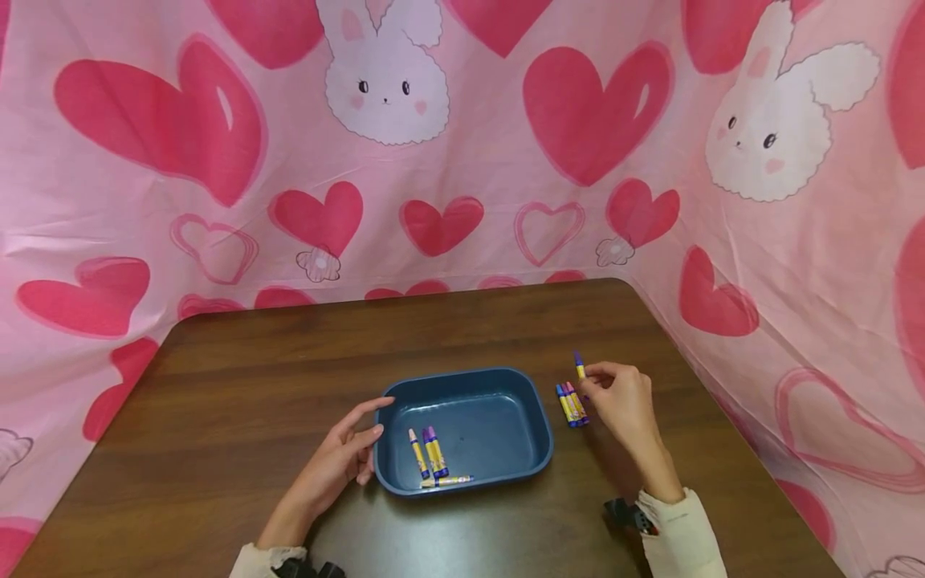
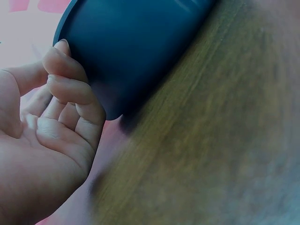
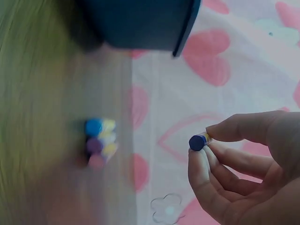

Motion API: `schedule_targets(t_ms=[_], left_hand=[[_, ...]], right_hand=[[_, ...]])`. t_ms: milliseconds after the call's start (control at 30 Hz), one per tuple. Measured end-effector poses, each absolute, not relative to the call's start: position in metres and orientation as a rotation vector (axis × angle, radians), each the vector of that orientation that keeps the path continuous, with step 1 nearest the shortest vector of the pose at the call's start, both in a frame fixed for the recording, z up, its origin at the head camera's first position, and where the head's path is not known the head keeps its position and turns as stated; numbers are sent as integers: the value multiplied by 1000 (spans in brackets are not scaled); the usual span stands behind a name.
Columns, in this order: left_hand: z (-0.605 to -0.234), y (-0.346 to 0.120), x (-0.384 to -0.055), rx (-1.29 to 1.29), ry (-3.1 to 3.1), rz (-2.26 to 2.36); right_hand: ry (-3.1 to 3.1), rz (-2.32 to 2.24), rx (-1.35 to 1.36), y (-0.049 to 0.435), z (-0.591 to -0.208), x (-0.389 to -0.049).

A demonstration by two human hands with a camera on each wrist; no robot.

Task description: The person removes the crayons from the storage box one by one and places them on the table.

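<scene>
Pale cuffs sit closest, the left sleeve (image 1: 260,562) and the right sleeve (image 1: 682,534) of a person, each with a black device at the wrist. Beyond them, on the brown wood surface (image 1: 217,361), stands a dark blue tray (image 1: 491,433), rectangular with rounded corners. The left grip (image 1: 332,466) is at the tray's left end, holding it narrowly by the rim: thumb tip over the edge, the other fingers curled against the outer wall.

To the right of the tray, the right grip (image 1: 625,401) is narrow too, pinching a crayon (image 1: 580,367) between thumb and fingertips. That crayon has a yellow wrapper and a dark blue-violet tip; it is raised off the surface, and the right wrist view shows its dark blue end.

Just beside the tray's right wall, near this grip, three crayons (image 1: 571,404) lie side by side, their ends blue, purple and pink. Inside the tray, toward its near left corner, are four more: a peach crayon (image 1: 418,456), two purple crayons (image 1: 435,453) together, and a pale yellow crayon (image 1: 446,482) lying along the near wall.

Pink cloth (image 1: 499,160) with hearts and rabbits hangs behind and at the sides.
</scene>
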State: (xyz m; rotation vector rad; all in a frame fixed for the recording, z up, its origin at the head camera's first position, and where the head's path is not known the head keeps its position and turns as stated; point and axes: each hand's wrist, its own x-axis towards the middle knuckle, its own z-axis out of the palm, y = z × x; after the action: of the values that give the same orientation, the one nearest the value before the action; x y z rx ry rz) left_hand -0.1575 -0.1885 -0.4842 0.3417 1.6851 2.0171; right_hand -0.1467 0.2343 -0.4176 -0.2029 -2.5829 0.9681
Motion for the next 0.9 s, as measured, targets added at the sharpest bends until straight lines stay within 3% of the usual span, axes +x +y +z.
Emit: schedule_targets(t_ms=[367, 900], left_hand=[[-485, -186, -156, 340, 1670, 2010], [-483, -188, -157, 304, 1700, 1999]], right_hand=[[-2868, 941, -183, 263, -438, -156], [-2934, 990, -175, 267, -454, -158]])
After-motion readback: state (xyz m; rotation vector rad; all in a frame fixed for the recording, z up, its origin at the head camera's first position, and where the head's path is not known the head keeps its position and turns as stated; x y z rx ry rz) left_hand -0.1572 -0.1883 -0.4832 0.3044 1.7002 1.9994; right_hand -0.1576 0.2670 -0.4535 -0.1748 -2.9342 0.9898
